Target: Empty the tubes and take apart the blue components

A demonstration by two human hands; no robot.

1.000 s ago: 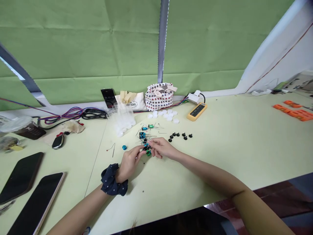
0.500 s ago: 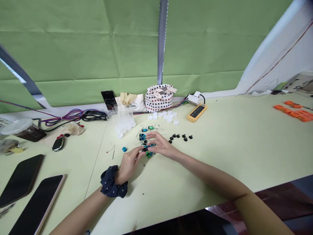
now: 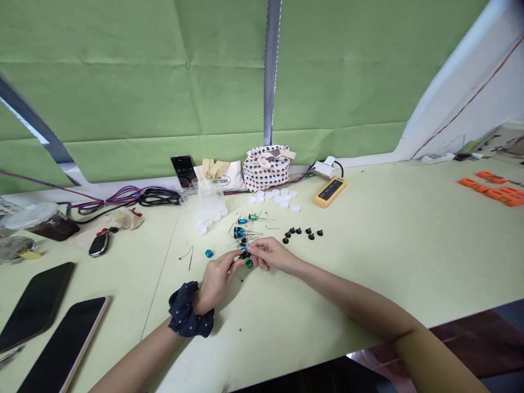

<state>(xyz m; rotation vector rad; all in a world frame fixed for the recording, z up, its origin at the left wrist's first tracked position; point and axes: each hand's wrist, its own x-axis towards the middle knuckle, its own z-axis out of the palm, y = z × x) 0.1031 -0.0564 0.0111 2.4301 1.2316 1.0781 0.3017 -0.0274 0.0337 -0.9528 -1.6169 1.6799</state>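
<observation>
My left hand, a dark dotted scrunchie on its wrist, is closed in a pinch on a small black piece. Opposite it, my right hand pinches a small blue piece that touches or lies close against the black one; which, I cannot tell. A small green piece shows just below the fingertips. Beyond my hands lie a blue-and-black cylindrical part, a green cylinder and several thin metal wires. A blue round cap sits to the left.
Several black flanged pieces lie to the right. White round caps, clear tubes, a patterned pouch and a yellow power strip stand farther back. Two phones and a car key are at left.
My right hand has come down toward my left, its spread fingers closing into a pinch on the small blue piece. My left hand keeps nearly the same place.
</observation>
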